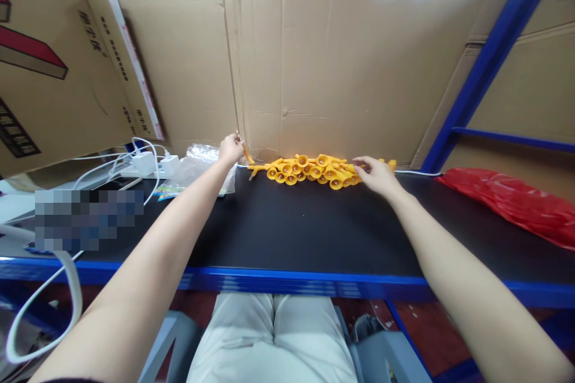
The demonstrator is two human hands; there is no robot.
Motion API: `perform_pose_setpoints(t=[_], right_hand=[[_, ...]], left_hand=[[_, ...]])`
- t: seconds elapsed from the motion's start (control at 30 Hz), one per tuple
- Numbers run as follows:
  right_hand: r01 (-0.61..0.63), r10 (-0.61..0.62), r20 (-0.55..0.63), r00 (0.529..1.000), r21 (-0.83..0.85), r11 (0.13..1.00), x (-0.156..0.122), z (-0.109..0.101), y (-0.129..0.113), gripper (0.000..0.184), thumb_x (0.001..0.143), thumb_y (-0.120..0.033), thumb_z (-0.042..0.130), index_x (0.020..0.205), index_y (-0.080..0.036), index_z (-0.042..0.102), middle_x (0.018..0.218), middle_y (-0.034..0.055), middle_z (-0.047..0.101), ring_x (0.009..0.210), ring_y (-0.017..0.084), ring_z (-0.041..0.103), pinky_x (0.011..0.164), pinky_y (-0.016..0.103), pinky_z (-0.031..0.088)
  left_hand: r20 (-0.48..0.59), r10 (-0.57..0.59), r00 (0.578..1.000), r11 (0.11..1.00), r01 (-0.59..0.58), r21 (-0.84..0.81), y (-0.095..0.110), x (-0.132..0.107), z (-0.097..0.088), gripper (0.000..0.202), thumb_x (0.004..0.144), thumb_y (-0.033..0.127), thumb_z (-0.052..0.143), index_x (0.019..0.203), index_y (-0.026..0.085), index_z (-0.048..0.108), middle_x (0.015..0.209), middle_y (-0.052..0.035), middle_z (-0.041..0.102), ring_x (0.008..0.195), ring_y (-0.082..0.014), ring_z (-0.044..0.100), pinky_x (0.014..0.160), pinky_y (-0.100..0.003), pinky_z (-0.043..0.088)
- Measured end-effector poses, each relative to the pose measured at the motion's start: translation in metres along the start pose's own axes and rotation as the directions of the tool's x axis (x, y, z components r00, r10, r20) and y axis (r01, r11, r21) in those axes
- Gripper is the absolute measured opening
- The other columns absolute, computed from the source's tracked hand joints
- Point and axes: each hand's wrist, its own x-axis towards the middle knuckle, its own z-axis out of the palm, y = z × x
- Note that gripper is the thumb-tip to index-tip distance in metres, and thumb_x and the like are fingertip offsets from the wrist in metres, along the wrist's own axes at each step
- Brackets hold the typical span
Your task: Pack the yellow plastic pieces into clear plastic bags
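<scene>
A pile of yellow trumpet-shaped pieces (309,170) lies on the black tabletop against the cardboard wall, flared mouths mostly facing me. My left hand (231,148) is raised just left of the pile, its fingers pinched on a thin yellow stem (247,154). A small shiny metallic bit (238,135) shows above those fingertips. The stem's lower end reaches the left edge of the pile. My right hand (375,173) is at the pile's right end, fingers stretched out and thumb apart, touching or just over the yellow pieces.
Clear plastic bags (202,164) lie left of the pile, beside white chargers and cables (144,163). A red plastic bag (503,200) lies at the right. Cardboard (350,72) stands behind, and a blue metal post (485,66) slants up at the right. The shelf's blue edge (305,281) runs in front of me.
</scene>
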Motion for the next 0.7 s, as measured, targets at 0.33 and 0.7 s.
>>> perform_pose_setpoints(t=[0.33,0.7], right_hand=[[-0.018,0.018,-0.002,1.0,0.0,1.0,-0.002,-0.001,0.002,0.024,0.075,-0.024,0.051,0.096,-0.019,0.061,0.089,0.0064,0.066,0.074,0.018,0.061,0.074,0.041,0.05],[-0.037,0.037,0.022,0.999,0.004,0.999,-0.002,0.0,0.0,0.026,0.075,-0.025,0.05,0.096,-0.018,0.062,0.09,0.0075,0.067,0.075,0.019,0.061,0.073,0.038,0.05]], left_hand=[[0.406,-0.052,0.912,0.997,0.07,-0.029,0.033,-0.044,-0.009,0.027,0.085,0.024,0.045,0.11,0.014,0.047,0.103,-0.0141,0.061,0.062,-0.0156,0.065,0.053,-0.024,0.051],[0.441,0.344,0.829,0.837,-0.484,0.256,0.043,-0.11,0.01,0.027,0.088,0.031,0.035,0.104,0.019,0.053,0.098,-0.0104,0.064,0.09,-0.0238,0.061,0.073,-0.032,0.046]])
